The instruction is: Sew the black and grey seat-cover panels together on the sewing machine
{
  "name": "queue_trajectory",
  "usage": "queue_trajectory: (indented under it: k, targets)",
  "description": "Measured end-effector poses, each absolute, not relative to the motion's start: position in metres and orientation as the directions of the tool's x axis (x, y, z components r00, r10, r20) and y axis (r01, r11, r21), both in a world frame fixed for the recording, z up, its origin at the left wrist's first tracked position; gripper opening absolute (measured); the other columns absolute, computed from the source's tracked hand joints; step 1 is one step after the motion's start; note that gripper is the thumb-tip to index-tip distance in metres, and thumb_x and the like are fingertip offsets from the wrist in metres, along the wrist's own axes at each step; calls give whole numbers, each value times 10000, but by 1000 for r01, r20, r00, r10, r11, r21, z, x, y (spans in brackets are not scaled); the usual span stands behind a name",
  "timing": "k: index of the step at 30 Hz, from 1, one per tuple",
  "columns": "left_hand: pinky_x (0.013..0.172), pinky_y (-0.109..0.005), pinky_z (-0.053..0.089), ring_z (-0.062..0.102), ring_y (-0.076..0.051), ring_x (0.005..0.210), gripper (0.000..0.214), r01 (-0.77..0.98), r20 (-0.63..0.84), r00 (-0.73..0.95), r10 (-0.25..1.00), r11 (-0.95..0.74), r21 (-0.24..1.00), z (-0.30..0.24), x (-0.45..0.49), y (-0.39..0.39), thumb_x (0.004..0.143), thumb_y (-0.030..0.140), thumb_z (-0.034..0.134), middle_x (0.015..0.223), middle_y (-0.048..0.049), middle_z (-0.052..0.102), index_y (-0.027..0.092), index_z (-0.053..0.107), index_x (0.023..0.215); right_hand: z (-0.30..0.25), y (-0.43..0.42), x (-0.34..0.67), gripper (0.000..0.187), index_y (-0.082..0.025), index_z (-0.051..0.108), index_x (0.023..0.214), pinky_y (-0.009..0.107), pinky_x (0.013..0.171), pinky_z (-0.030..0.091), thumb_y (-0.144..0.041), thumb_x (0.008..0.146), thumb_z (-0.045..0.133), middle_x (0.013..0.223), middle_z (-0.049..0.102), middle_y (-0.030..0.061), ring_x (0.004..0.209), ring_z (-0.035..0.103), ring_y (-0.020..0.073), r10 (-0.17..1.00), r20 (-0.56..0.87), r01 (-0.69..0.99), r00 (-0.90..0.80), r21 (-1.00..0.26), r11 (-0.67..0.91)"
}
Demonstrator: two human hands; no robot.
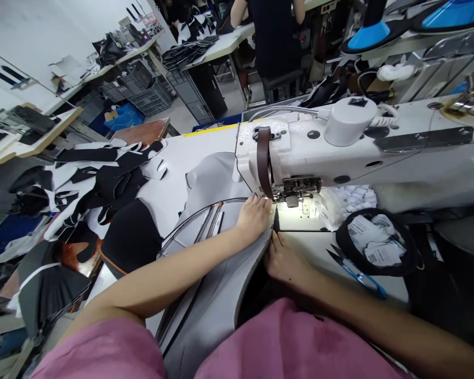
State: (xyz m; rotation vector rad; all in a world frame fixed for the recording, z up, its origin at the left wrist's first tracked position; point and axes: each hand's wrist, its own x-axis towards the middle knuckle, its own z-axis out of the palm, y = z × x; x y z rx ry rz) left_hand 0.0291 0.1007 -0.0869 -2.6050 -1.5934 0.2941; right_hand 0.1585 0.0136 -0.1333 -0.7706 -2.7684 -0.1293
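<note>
A white sewing machine (339,152) stands across the table, its needle area (290,197) lit by a small lamp. A large grey piece of material (217,295) runs from my lap up to the needle. My left hand (255,215) lies flat on the grey material just left of the needle, fingers stretched toward it. My right hand (282,258) rests at the material's right edge below the needle, fingers pressed on the edge. A thin black strip runs between the two hands.
Blue-handled snips (359,273) lie right of my right hand. A black bowl of white labels (375,242) sits beside them. Black and white cut pieces (102,179) are piled on the left. Tweezers-like tools (211,221) lie on the grey material. A person stands at the far table (274,37).
</note>
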Motion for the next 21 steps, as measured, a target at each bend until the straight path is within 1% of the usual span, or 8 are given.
queue_trajectory:
  k: [6,9,12,13,15,17,19,21]
  targets:
    - [927,-411,390,575,-274,997,300,885,-89,440,893,-449,-123,-95,30,101,968,202,336,977,-153,648,76,587,1073,-136,11,150,321,52,671,1081,579,933,459,-130,838,565,1067,644,337,1054,618,410,543,261,561,-798,-6,828]
    - [1007,-440,363,504,-318,1181,447,922,-75,380,922,-384,-50,-83,36,83,959,407,386,1176,-209,600,54,534,1190,-138,5,150,337,-1,676,1124,594,928,465,-133,837,560,1087,661,287,1053,617,406,541,268,550,-797,-50,834]
    - [1045,-460,373,358,-366,1346,752,945,-214,325,921,-327,31,-51,36,59,810,608,525,1436,-237,403,69,437,1328,-138,-4,149,320,-92,695,1122,567,902,501,-136,847,536,1067,696,203,1001,651,357,497,245,495,-832,-76,866]
    - [1021,-458,407,383,-369,1332,760,950,-297,309,904,-307,53,-38,33,54,763,576,579,1444,-226,399,92,445,1333,-137,-6,148,322,-84,691,1122,554,895,512,-127,843,537,1069,695,208,992,657,348,492,236,490,-838,-73,869]
    - [928,-417,490,538,-336,1188,669,960,-461,280,842,-254,119,-17,26,50,702,387,635,1328,-182,537,132,501,1305,-137,-13,148,341,-4,665,1125,533,868,533,-92,818,548,1085,669,271,994,661,358,506,236,513,-829,-37,858]
    - [844,-356,537,640,-274,1005,601,956,-532,279,799,-177,236,-9,20,49,654,183,587,1141,-112,664,151,566,1253,-138,-21,147,348,74,644,1101,522,833,552,-63,795,552,1074,647,328,998,660,382,511,260,533,-820,18,846]
    - [862,-323,544,653,-237,985,614,910,-464,330,822,-146,388,-18,18,46,618,67,502,1095,-67,699,162,607,1215,-141,-30,147,333,72,658,1071,513,796,571,-83,796,554,1049,659,322,975,668,390,484,294,518,-824,49,854]
    - [949,-333,521,626,-226,1079,652,872,-324,320,890,-142,469,-39,21,36,596,20,448,1168,-54,682,171,621,1206,-145,-37,146,300,15,695,1034,499,781,583,-124,805,560,1018,690,273,944,679,378,464,327,486,-823,-18,874]
